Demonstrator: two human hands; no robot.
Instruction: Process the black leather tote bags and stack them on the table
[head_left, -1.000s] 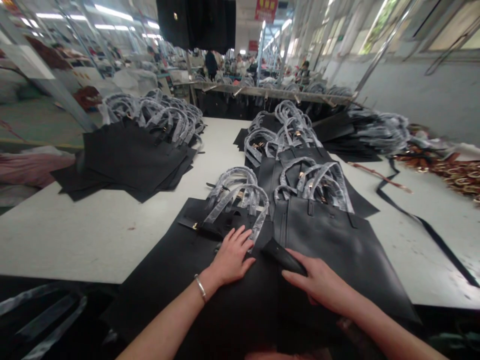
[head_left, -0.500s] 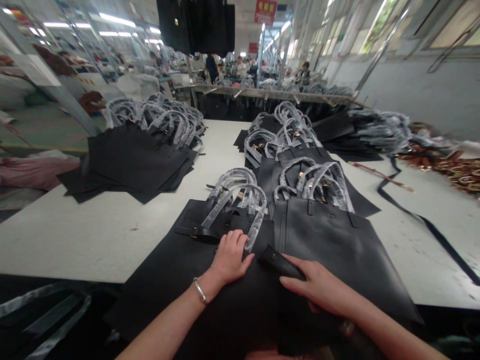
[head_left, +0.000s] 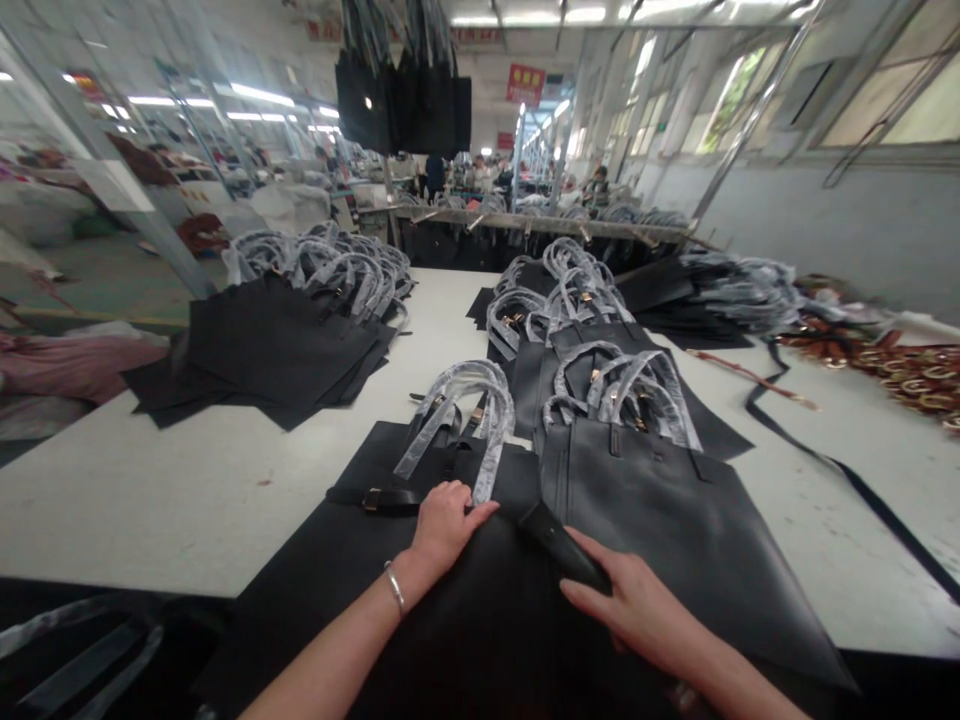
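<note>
Our right fingers [head_left: 588,546] grip the black piece [head_left: 561,546], long axis diagonal, pointing far-left; left fingers [head_left: 448,494] curl on a bag [head_left: 480,610], hold unclear.

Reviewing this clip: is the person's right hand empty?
No, the right hand holds a black, elongated object between thumb and fingers.

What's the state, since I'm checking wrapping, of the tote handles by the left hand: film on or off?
On: shiny, crinkled translucent film covers the visible lengths of the tote handles.
</note>
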